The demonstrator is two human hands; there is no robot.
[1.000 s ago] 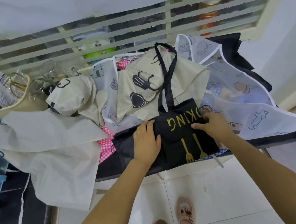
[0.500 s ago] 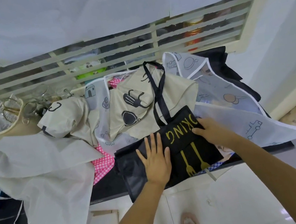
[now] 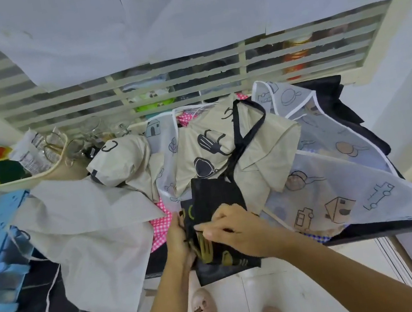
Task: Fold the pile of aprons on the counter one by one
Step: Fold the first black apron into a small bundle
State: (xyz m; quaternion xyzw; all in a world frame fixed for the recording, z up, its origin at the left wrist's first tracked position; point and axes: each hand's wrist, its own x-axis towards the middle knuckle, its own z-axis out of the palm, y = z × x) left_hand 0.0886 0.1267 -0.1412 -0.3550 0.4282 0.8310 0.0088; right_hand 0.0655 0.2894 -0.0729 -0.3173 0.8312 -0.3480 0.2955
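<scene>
Gold-printed black apron (image 3: 214, 197) of thin fabric, folded into a narrow packet, is held by 2 hands at the front edge of the dark counter (image 3: 159, 260), and its lower end hangs a little over this edge. The left side of the packet is gripped by the left hand (image 3: 179, 241), whose fingers are curled around the fold. On the top layer the fabric is pinched by the bent fingers and thumb of the right hand (image 3: 235, 229).

From the black apron its black neck strap (image 3: 246, 133) is laid upward as a loop over a crumpled beige apron with black kitchen prints (image 3: 258, 153). Just beside it, on the right, a translucent white apron with line drawings (image 3: 339, 188) is spread and reaches beyond the counter. A pink checked cloth (image 3: 161, 234) is seen under the pile, near the left hand. Further left, a plain off-white apron (image 3: 86, 242) is draped over the counter edge. Behind it a cream basket with packets (image 3: 40, 174) is placed, under the white window grille (image 3: 187, 78). Below, 2 feet in pink slippers (image 3: 203, 310) are seen on the tiled floor.
</scene>
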